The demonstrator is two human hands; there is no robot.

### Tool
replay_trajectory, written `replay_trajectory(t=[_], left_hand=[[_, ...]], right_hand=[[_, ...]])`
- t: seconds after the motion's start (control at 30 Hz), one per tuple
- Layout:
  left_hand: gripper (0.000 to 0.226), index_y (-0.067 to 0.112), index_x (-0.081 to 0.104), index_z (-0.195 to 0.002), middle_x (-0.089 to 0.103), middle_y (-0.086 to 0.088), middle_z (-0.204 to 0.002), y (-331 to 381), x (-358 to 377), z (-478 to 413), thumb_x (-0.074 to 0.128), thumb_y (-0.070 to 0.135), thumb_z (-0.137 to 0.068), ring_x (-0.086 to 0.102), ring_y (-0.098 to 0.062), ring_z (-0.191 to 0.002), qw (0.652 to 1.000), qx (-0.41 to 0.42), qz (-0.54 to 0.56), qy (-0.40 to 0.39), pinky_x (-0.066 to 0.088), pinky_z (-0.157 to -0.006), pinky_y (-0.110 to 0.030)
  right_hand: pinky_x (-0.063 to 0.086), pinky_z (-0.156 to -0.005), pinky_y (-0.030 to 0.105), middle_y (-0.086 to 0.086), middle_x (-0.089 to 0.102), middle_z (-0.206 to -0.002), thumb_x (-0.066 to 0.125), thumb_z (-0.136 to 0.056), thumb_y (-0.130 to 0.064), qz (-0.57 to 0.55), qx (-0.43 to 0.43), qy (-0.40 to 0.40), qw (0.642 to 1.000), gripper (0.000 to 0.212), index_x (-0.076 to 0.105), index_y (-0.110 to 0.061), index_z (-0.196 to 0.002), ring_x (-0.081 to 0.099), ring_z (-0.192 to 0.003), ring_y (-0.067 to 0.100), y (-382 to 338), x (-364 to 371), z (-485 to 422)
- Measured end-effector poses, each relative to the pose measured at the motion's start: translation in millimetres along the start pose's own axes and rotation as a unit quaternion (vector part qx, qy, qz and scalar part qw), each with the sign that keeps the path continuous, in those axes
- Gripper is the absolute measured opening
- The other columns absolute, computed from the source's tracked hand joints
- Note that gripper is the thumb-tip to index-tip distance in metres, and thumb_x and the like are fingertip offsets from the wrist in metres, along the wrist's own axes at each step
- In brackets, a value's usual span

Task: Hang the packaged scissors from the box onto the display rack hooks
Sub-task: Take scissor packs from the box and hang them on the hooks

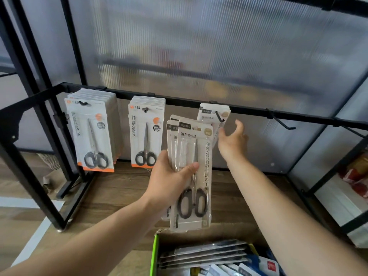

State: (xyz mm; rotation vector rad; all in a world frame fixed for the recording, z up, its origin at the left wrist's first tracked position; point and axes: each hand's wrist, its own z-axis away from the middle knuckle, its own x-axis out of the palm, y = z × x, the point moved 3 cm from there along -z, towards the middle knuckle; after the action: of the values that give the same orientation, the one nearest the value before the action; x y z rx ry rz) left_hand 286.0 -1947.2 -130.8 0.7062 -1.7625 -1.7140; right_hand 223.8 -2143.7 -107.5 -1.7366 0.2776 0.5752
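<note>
Frosted panel (219, 46) behind rack (179, 101) | left hand (169, 182) grips scissor packs (196, 140) | box (154, 253) below

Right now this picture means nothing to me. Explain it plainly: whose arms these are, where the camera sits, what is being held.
There is no machine here. The arms belong to a person, and the single picture comes from a camera worn on their head, looking forward and down. The left hand grips a stack of beige scissor packs. The right hand is open and holds nothing. It reaches toward a hook on the black rack bar, where other beige packs hang. Further left, two hooks carry white-and-orange scissor packs. To the right a bare hook sticks out. At the bottom edge, a green-edged box holds more packs.
</note>
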Motion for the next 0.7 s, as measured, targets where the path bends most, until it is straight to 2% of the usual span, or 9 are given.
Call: replay_trajectory(t=[0.1, 0.17, 0.27, 0.33, 0.4, 0.47, 0.53, 0.6, 0.7], left_hand=[[0.033, 0.017, 0.056, -0.104, 0.072, 0.001, -0.090, -3.3, 2.5, 1.1, 0.079, 0.022, -0.081, 0.070, -0.003, -0.071, 1.000, 0.003, -0.006, 0.012, 0.054, -0.057, -0.017], [0.035, 0.016, 0.057, -0.106, 0.073, -0.005, -0.094, -4.6, 4.6, 2.5, 0.080, 0.024, -0.081, 0.072, -0.013, -0.081, 1.000, 0.000, -0.013, 0.021, 0.060, -0.066, -0.029], [0.040, 0.013, 0.057, -0.108, 0.073, -0.007, -0.096, -2.4, 10.7, 4.6, 0.082, 0.026, -0.079, 0.072, -0.022, -0.087, 1.000, -0.004, -0.019, 0.018, 0.060, -0.078, -0.044], [0.042, 0.012, 0.057, -0.107, 0.073, -0.003, -0.094, 0.9, 16.2, 7.1, 0.082, 0.027, -0.078, 0.072, -0.018, -0.082, 1.000, -0.003, -0.015, 0.009, 0.061, -0.074, -0.042], [0.041, 0.014, 0.057, -0.108, 0.074, -0.001, -0.096, 3.0, 19.7, 8.5, 0.083, 0.024, -0.077, 0.073, -0.014, -0.082, 1.000, 0.002, 0.003, 0.006, 0.061, -0.068, -0.031], [0.044, 0.015, 0.057, -0.109, 0.074, 0.000, -0.096, 5.0, 21.9, 7.8, 0.084, 0.024, -0.076, 0.073, -0.011, -0.082, 1.000, 0.006, 0.011, -0.008, 0.058, -0.064, -0.023], [0.049, 0.018, 0.057, -0.112, 0.074, 0.002, -0.101, 7.1, 23.4, 6.0, 0.084, 0.033, -0.074, 0.073, -0.011, -0.089, 0.999, 0.006, 0.016, -0.036, 0.060, -0.074, -0.029], [0.055, 0.017, 0.057, -0.119, 0.074, 0.000, -0.108, 6.8, 23.8, 3.2, 0.078, 0.041, -0.075, 0.072, -0.015, -0.097, 0.998, -0.003, 0.040, -0.052, 0.058, -0.086, -0.040], [0.042, 0.014, 0.056, -0.123, 0.073, -0.001, -0.110, 4.6, 23.9, 1.5, 0.068, 0.037, -0.089, 0.072, -0.015, -0.099, 0.997, -0.008, 0.059, -0.056, 0.057, -0.089, -0.041]], right_hand=[[0.048, -0.070, 0.032, 0.006, 0.056, -0.126, 0.049, -0.099, -0.039, -0.088, -0.007, -0.009, 0.996, 0.039, 0.045, -0.024, -0.135, 0.057, -0.084, 0.014, -4.1, -8.2, 22.2], [0.055, -0.081, 0.040, 0.000, 0.064, -0.116, 0.051, -0.098, -0.041, -0.106, -0.032, -0.043, 0.993, 0.033, 0.053, -0.022, -0.124, 0.063, -0.089, 0.014, -5.8, -11.2, 40.8], [0.052, -0.092, 0.037, -0.009, 0.067, -0.113, 0.065, -0.082, -0.059, -0.121, -0.035, -0.166, 0.978, 0.049, 0.054, -0.028, -0.119, 0.063, -0.101, 0.009, -1.9, -16.5, 69.7], [0.052, -0.095, 0.039, -0.013, 0.069, -0.110, 0.076, -0.070, -0.059, -0.129, -0.026, -0.219, 0.967, 0.060, 0.056, -0.030, -0.119, 0.065, -0.103, 0.009, 1.9, -20.8, 78.3], [0.054, -0.094, 0.041, -0.012, 0.071, -0.107, 0.083, -0.069, -0.047, -0.142, -0.023, -0.221, 0.965, 0.058, 0.059, -0.028, -0.118, 0.067, -0.101, 0.010, 2.5, -24.5, 78.5], [0.055, -0.093, 0.042, -0.012, 0.073, -0.105, 0.082, -0.058, -0.054, -0.144, -0.020, -0.202, 0.969, 0.068, 0.061, -0.028, -0.117, 0.069, -0.099, 0.010, 1.4, -28.0, 76.4], [0.055, -0.092, 0.042, -0.013, 0.074, -0.101, 0.079, -0.062, -0.054, -0.144, -0.022, -0.186, 0.972, 0.059, 0.064, -0.029, -0.113, 0.069, -0.096, 0.008, 3.4, -31.0, 74.2], [0.055, -0.093, 0.042, -0.011, 0.074, -0.101, 0.078, -0.079, -0.037, -0.162, -0.019, -0.174, 0.971, 0.037, 0.066, -0.025, -0.112, 0.070, -0.095, 0.008, 6.7, -35.0, 71.3], [0.056, -0.093, 0.043, -0.007, 0.075, -0.103, 0.074, -0.085, -0.022, -0.199, -0.023, -0.164, 0.966, 0.029, 0.067, -0.020, -0.114, 0.071, -0.096, 0.010, 8.4, -41.3, 68.3]])
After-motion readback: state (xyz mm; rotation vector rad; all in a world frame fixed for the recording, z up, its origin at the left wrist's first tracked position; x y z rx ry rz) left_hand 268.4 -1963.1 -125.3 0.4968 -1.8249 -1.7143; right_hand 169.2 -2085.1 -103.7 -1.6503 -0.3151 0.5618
